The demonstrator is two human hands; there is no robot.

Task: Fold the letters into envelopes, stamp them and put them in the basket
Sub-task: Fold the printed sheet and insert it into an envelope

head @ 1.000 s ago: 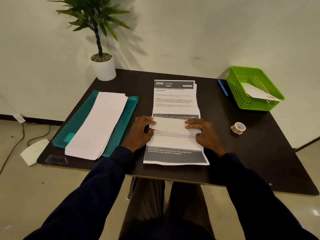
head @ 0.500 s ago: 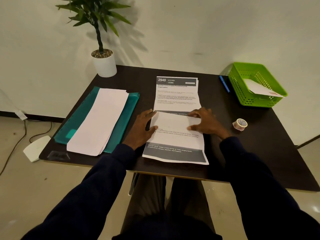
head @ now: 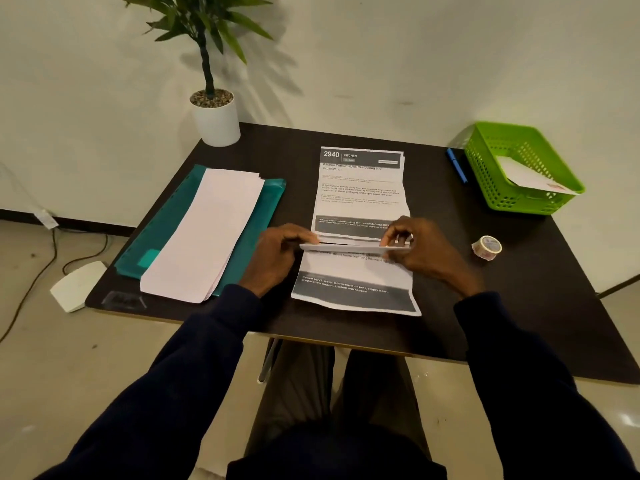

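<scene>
Letters lie piled in the middle of the tabletop. The left hand and right hand pinch one folded letter by its ends, just above the pile. One envelope sits in the green basket, far right. Most looks left to do.

The folded sheet pinched between my left hand and right hand is edge-on, so no clue how many layers it has. The right hand's a bit blurry too. Small print on the letters underneath? Unreadable. The plant at the table's far left corner gets chopped by the top edge. The basket wall hides part of the envelope inside. The white pile covers most of the green folder. The tape roll pattern is too small to tell.
</scene>
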